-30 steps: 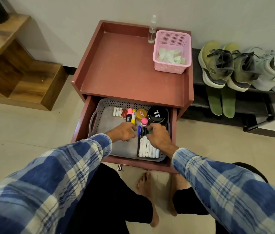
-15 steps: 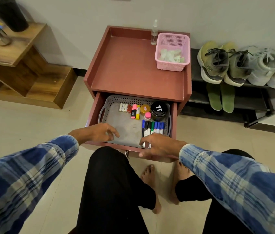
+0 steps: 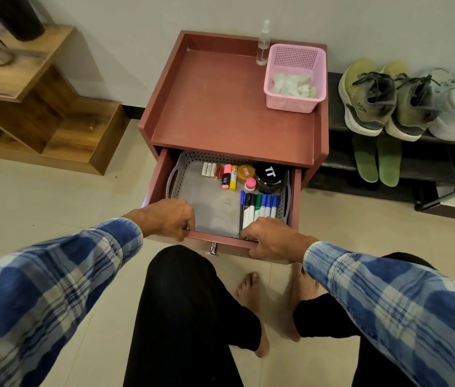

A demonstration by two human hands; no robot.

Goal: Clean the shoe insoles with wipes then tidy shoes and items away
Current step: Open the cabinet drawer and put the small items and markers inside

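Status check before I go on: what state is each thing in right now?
drawer: open, pulled out.
left hand: grips the drawer's front edge.
right hand: grips the same edge.
grey tray: inside drawer, holding markers.
pink basket: on cabinet top, wipes inside.
spray bottle: upright.
green insoles: out of shoes, below them.

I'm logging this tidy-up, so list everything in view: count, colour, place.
cabinet: one, red-brown, by wall
drawer: one, red-brown, open
tray: one, grey, in drawer
markers: several, mixed caps, tray right
highlighters: two, pink, yellow, tray back
batteries: several, pale, red, tray back
jars: two, black and orange lids, tray back
spray bottle: one, clear, cabinet top
basket: one, pink, cabinet top
wipes: several, whitish, in basket
shoes: four, olive and grey, rack
insoles: two, green, under olive shoes
shelf: one, wooden, left
hands: left hand, right hand, gripping drawer front
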